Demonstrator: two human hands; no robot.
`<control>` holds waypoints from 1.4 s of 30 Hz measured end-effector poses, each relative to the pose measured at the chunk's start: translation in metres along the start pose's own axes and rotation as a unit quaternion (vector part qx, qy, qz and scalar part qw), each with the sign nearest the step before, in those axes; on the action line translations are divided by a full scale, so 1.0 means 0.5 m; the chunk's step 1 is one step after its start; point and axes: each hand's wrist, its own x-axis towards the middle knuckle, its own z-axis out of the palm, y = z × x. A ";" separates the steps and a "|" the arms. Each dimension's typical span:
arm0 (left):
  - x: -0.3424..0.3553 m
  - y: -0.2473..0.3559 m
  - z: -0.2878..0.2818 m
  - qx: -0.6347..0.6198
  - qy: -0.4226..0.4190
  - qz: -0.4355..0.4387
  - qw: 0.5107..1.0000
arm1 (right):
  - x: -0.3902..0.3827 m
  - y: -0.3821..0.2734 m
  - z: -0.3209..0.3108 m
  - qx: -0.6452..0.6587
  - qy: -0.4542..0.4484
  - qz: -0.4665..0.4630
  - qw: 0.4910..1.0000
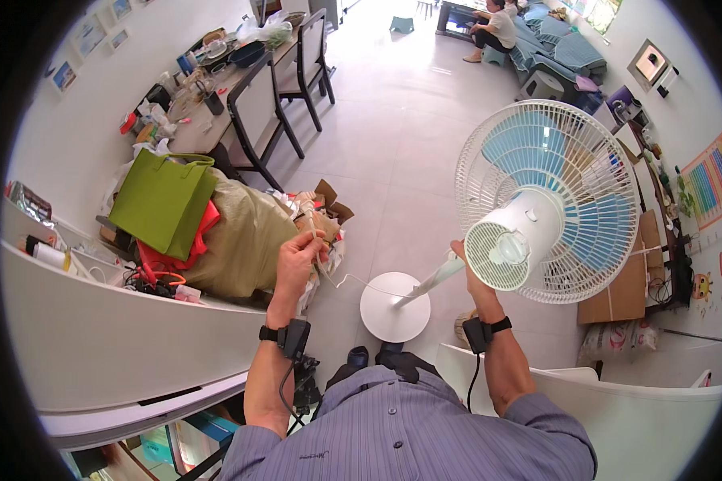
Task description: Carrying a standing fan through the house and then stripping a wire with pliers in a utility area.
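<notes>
A white floor fan [515, 212] with light-blue blades stands before me to the right, its head turned away and its pole tilted in the picture. My right hand [472, 271] is closed around the upper pole [436, 279], just beside the motor housing; the housing hides part of the fingers. The round white base [385, 319] rests on the floor near my feet. In my left hand [299, 258], fingers pinched together, is the fan's white power cord [313, 224], with a length of it sticking up above the fingers. A loose stretch of the cord sags from that hand toward the pole.
At left, a green tote bag [160, 200] leans on a large khaki sack [245, 240], with torn cardboard [329, 204] beside it. Farther back are dark-framed chairs [258, 120] and a cluttered table [196, 120]. Flattened cardboard [622, 284] stands at right. A person [497, 30] sits at the back.
</notes>
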 end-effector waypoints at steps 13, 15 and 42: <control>0.073 -0.020 0.085 0.017 0.000 -0.023 1.000 | 0.069 0.156 -0.063 0.053 0.029 0.009 0.998; 0.081 -0.020 0.094 0.020 0.007 -0.035 0.999 | 0.066 0.164 -0.069 0.007 0.016 -0.052 0.999; 0.379 -0.010 0.293 0.010 -0.091 -0.058 0.994 | 0.358 0.146 -0.190 0.000 0.244 0.020 0.970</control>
